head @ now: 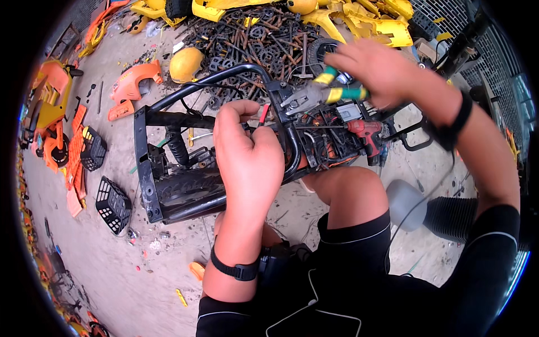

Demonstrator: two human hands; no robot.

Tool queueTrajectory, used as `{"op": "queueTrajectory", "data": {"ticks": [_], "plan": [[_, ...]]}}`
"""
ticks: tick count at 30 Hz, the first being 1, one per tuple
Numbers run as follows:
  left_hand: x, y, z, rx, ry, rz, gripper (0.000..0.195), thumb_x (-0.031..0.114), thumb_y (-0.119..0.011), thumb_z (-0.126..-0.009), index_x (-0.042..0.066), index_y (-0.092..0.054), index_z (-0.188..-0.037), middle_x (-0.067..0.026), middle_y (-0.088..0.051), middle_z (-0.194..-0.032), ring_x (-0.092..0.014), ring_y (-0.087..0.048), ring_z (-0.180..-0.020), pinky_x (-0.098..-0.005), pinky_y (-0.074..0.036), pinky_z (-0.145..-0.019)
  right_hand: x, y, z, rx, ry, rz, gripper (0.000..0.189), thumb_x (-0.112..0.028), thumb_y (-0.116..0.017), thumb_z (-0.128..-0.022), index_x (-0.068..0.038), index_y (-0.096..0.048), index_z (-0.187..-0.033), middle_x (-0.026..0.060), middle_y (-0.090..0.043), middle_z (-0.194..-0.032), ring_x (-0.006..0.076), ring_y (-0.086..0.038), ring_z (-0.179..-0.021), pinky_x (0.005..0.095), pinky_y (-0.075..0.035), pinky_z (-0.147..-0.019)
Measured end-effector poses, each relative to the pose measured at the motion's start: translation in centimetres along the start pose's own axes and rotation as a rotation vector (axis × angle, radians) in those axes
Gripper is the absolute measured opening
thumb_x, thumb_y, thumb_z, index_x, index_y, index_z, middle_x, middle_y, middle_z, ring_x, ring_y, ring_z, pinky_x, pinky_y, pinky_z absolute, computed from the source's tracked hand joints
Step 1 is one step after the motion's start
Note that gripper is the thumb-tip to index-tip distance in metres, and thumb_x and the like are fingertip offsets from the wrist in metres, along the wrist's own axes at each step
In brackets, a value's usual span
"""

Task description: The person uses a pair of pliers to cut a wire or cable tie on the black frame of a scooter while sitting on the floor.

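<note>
A black metal vehicle frame (147,177), probably from a scooter or e-bike, lies across in front of my knees. It carries a coil-spring shock absorber (177,147) and a tyre (189,185). My left hand (250,147) is over its middle with curled fingers; what they touch is hidden. A small red piece (264,113) pokes up beside the fingertips. My right hand (374,73), blurred, grips the green-and-yellow handles of combination pliers (309,96). The plier jaws point left at the upright of the frame's bent tube. A red cordless drill (364,131) rests on exposed wiring (326,143) at the right.
A heap of rusty cranks and chainrings (252,50) lies beyond the frame, with yellow plastic panels (362,25) behind. Black baskets (113,206) and orange panels (137,80) sit on the concrete floor at left. A grey container (406,205) stands near my right knee.
</note>
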State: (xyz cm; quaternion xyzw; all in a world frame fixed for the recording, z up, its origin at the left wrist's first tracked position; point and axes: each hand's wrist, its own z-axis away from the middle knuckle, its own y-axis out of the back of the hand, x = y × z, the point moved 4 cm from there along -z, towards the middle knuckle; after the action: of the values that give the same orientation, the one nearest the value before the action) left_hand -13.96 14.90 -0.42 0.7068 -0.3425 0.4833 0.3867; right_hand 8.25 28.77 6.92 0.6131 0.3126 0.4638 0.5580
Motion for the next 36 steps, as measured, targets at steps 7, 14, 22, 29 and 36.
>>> {"op": "queueTrajectory", "data": {"ticks": [7,14,22,29,36], "plan": [[-0.1,-0.7,0.0,0.047,-0.112,-0.032,0.028,-0.004,-0.055,-0.082,-0.002,-0.061,-0.109,-0.0184,-0.064,-0.107,-0.035,-0.063,-0.103,-0.0426,-0.049,-0.093,-14.0,0.9,6.1,0.071,-0.757,-0.206,0.077,-0.018,-0.079,-0.065,0.003,-0.051,-0.133,0.0214,-0.062,-0.103,0.0398,-0.066,-0.093,0.0481,-0.053,-0.081],[1.9,-0.4,1.5,0.086,-0.306,-0.031,0.024,-0.007,-0.055,-0.085,0.000,-0.062,-0.106,-0.0138,-0.064,-0.100,-0.028,-0.065,-0.092,-0.0370,-0.052,-0.082,-14.6,1.1,6.6,0.166,-0.762,-0.367,0.090,-0.034,-0.086,-0.067,0.007,-0.049,-0.139,0.0249,-0.064,-0.110,0.0415,-0.068,-0.100,0.0489,-0.055,-0.088],[3.0,-1.0,11.7,-0.381,0.015,0.079,0.040,0.024,-0.061,-0.107,-0.004,-0.056,-0.135,-0.0220,-0.070,-0.104,-0.030,-0.072,-0.094,-0.0390,-0.057,-0.081,-11.1,3.3,6.4,-0.108,-0.699,-1.237,0.075,-0.045,-0.091,-0.077,-0.001,-0.059,-0.129,0.0073,-0.070,-0.089,0.0161,-0.065,-0.068,0.0315,-0.052,-0.056],[5.1,-5.8,13.7,-0.467,0.194,0.187,0.054,0.012,-0.061,-0.101,0.002,-0.043,-0.151,-0.0159,-0.066,-0.109,-0.026,-0.068,-0.096,-0.0369,-0.053,-0.081,-10.5,-5.1,7.2,-0.057,-0.615,-1.979,0.032,-0.011,-0.068,-0.097,0.005,-0.062,-0.124,0.0106,-0.070,-0.083,0.0143,-0.060,-0.048,0.0236,-0.040,-0.037],[6.4,-4.4,15.4,-0.069,-0.225,0.037,0.054,0.008,-0.066,-0.091,0.002,-0.049,-0.142,-0.0225,-0.057,-0.120,-0.043,-0.058,-0.113,-0.0485,-0.050,-0.095,-11.7,-7.6,6.5,-0.016,-0.551,-2.408,0.034,-0.019,-0.059,-0.099,0.006,-0.062,-0.120,0.0225,-0.070,-0.084,0.0160,-0.051,-0.040,0.0246,-0.033,-0.033]]}}
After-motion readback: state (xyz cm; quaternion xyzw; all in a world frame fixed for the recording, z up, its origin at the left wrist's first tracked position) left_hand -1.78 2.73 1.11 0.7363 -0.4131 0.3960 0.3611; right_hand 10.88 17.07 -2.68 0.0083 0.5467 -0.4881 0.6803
